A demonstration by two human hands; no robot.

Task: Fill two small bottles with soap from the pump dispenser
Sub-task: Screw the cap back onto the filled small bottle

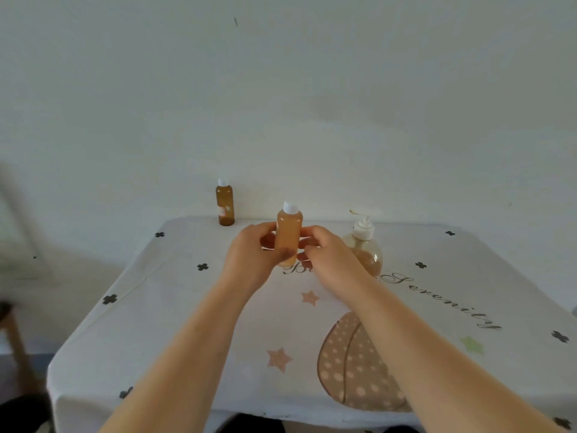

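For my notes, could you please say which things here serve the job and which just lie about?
Job: capped amber plastic bottle in left hand and right hand; darker amber bottle; clear round pump dispenser.
Idle: printed white tablecloth; wooden stool.

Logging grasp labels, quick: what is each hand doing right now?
Left hand: grips the small amber plastic bottle with white cap.
Right hand: pinches the same bottle low down.

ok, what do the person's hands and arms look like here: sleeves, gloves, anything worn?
Left hand and right hand are bare, with no gloves. No rings, watch or bracelets are visible. Left forearm and right forearm are uncovered down to the frame's bottom edge, with no sleeve in view. No markings show on either.
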